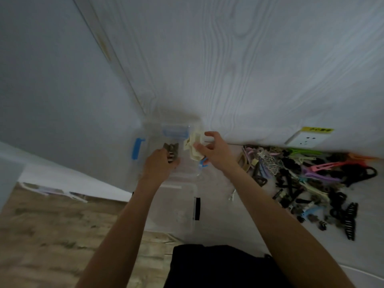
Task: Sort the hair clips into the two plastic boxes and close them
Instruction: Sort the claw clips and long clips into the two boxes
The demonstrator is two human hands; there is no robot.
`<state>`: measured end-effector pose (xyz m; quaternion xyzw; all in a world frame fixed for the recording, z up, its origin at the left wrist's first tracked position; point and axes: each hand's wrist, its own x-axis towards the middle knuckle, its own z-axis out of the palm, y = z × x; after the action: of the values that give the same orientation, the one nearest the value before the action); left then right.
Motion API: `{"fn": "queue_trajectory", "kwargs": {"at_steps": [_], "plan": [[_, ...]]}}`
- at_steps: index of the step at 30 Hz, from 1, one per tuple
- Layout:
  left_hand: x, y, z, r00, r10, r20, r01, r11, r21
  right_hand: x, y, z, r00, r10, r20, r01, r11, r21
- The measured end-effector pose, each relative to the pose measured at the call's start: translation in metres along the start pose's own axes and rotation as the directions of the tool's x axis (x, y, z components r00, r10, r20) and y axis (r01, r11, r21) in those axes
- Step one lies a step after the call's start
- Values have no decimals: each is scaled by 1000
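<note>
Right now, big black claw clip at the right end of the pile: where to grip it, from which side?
Take the black claw clip across its long spine, pinching the two flanks midway. Come from above and from the near, open table side, where nothing crowds it. It lies apart from the pile, long axis running toward the wall, teeth visible along one edge, so a pinch there would probably snag.

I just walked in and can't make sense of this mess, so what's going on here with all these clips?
A person is sorting hair clips into clear plastic boxes. The left hand holds a dark striped claw clip over the far box with blue latches, while the right hand pinches a cream clip beside it. A second box with black latches sits nearer. A big pile of unsorted clips still lies to the right.
</note>
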<state>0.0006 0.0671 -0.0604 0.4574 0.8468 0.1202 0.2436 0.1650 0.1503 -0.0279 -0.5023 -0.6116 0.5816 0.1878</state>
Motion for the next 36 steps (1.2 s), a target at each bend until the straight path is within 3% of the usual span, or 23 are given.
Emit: {"fn": "queue_trajectory", "kwargs": {"at_steps": [5,9,12,15,18,22,28,31,36], "plan": [[-10,0,-4,997,51,-52,-51,999,-2,-1,-4,8,1000,-25,0,25,999,-47],[-18,8,-10,959,94,-267,-74,994,82,-5,-1,-1,998,-68,-3,68,995,-68],[-24,24,-12,875,210,-437,-253,966,-43,-16,6,-19,995,-94,-20,94,996,-2],[-31,59,-8,748,438,-499,-522,852,-34,-39,24,-54,986,-146,-79,139,987,-84],[-37,106,14,672,616,-411,-687,726,-36,-71,54,-104,964,-229,-135,187,945,-267],[-48,170,74,650,739,-175,-758,648,-79,-112,117,-184,942,-223,-253,76,871,-486],[-81,272,172,639,726,253,-749,663,-10,-147,212,-307,889,-174,-424,-167,738,-653],[-97,307,213,612,734,294,-769,639,8,-150,244,-361,861,-136,-491,-276,685,-674],[-108,337,258,631,652,420,-763,618,188,-138,257,-431,840,-121,-529,-351,622,-699]]}}
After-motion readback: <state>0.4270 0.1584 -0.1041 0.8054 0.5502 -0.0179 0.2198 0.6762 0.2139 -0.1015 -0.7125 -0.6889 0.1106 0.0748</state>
